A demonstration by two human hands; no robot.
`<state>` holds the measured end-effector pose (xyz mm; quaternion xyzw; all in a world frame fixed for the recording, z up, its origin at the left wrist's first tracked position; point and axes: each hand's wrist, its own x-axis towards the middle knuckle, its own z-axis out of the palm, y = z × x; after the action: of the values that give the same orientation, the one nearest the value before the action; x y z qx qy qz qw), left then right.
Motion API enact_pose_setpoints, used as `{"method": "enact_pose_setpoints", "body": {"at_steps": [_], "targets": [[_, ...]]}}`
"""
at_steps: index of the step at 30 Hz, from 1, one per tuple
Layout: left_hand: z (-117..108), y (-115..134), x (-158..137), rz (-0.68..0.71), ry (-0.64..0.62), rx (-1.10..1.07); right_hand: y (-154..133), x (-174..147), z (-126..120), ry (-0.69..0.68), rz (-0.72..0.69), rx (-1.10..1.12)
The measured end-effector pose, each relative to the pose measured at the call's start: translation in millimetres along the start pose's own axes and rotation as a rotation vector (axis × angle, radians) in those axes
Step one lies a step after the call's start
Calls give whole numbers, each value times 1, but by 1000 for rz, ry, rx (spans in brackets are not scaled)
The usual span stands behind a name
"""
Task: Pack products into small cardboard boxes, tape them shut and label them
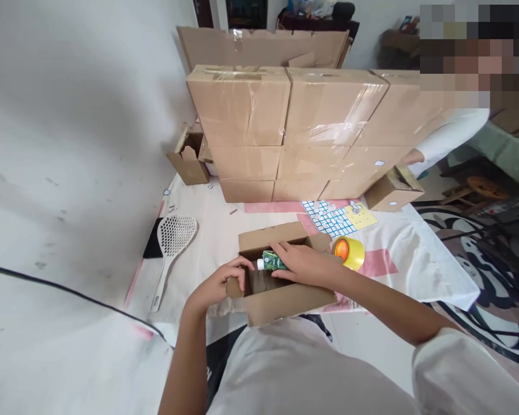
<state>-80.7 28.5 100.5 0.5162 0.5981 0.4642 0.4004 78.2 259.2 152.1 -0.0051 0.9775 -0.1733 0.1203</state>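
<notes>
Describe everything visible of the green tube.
The green tube has paler printing, a plastic-looking body and a white cap, which is on. It lies sideways at the opening of the cardboard box, cap toward the left hand. The right hand holds it and hides its other end; whether the left fingers touch the cap is unclear.

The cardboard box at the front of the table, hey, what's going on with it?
A person is using both hands at the open brown cardboard box. The right hand holds a green printed tube with a white cap at the box's opening, cap pointing left. The left hand is at the box's left end. The flaps are open. A roll of yellow tape sits just right of the box, and stacked brown cardboard boxes stand behind.
</notes>
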Motion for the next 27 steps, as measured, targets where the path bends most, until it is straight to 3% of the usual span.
{"method": "enact_pose_setpoints", "body": {"at_steps": [6, 13, 19, 27], "targets": [[4, -7, -2, 38, 31, -31, 23, 4, 16, -71, -217, -21], [8, -15, -5, 52, 50, -54, 33, 26, 48, -258, -324, -348], [11, -19, -5, 77, 69, -83, 18, 41, 61, -261, -311, -485], [11, -22, -6, 49, 63, -111, 3, 53, 60, -385, -291, -533]]}}
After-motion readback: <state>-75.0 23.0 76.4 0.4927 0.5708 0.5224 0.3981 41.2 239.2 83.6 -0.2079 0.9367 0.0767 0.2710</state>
